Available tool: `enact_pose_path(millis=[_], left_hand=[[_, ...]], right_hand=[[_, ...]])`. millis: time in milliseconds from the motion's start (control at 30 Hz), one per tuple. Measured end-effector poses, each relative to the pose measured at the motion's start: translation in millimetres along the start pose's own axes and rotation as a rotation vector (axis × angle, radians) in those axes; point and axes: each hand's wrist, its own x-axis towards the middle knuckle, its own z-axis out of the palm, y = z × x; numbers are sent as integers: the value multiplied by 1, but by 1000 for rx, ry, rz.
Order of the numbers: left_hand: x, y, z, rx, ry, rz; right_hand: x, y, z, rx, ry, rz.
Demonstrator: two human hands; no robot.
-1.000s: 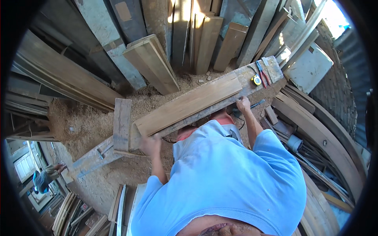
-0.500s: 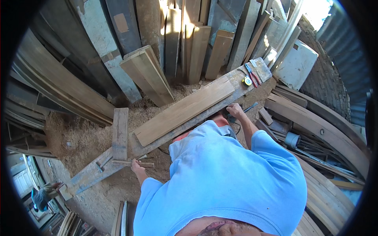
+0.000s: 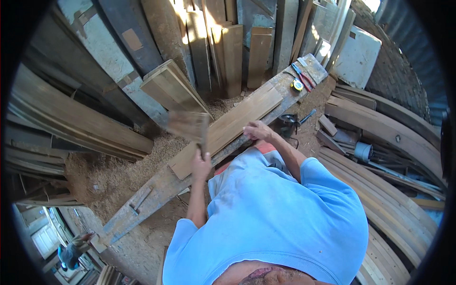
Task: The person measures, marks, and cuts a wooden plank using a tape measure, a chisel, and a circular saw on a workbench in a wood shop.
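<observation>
A flat brown board lies lengthwise on a long, narrow, worn bench plank. My left hand is closed round the narrow bar of a wooden try square, whose wide blade is raised over the board and smeared by motion. Bent over the board's near edge, my right hand has its fingers curled together; whatever is between them is too small to tell. At the bench's far right end rest red-and-blue pliers and a yellow tape measure.
A T-shaped metal piece sits on the bench's left part. Stacked boards and tall planks stand behind it. Right of my arm lie a dark tool and piled timber. Another person is at lower left.
My left hand has lifted the try square off the bench's left part and carried it right, over the board. My right hand has moved left, from beside the bench to the board's near edge.
</observation>
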Motion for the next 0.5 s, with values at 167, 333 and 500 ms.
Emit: enact_pose_path(millis=[167, 333, 500], left_hand=[[-1, 45, 84, 256, -213, 414], [16, 59, 118, 419, -410, 485], [38, 86, 129, 483, -354, 686]], right_hand=[[-38, -7, 33, 451, -34, -15], [-40, 36, 9, 745, 291, 208], [-10, 95, -20, 826, 395, 36]])
